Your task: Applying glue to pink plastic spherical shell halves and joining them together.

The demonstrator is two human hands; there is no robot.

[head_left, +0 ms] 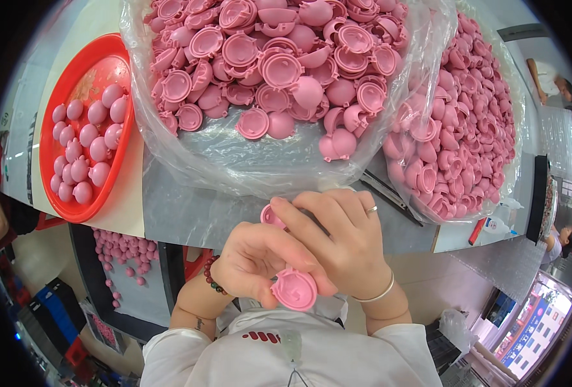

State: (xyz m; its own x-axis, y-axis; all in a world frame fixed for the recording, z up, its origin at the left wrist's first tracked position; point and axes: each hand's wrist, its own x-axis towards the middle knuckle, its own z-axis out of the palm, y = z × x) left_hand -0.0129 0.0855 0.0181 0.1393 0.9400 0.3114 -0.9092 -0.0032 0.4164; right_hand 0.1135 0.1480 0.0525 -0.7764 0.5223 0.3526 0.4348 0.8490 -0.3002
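Pinching a pink half-shell (294, 289) in left fingers (302, 258), touching another piece (271, 218) with right fingers (300, 223) of unclear grip, with balls (79, 169) in the red tray (102, 71) apparently done and many bagged shells (281, 69) left.

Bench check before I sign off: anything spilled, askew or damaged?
Only pale blotches inside the red tray, at its far end: odd against the even red, perhaps residue or glare. Nothing else stands out; the piled shells sit in clear bags.

Forearms (389, 306) angled inward, a worker's left hand (248, 257) curls, thumb (262, 290) opposing fingers (292, 250), beside the bent-fingered right hand (345, 227).
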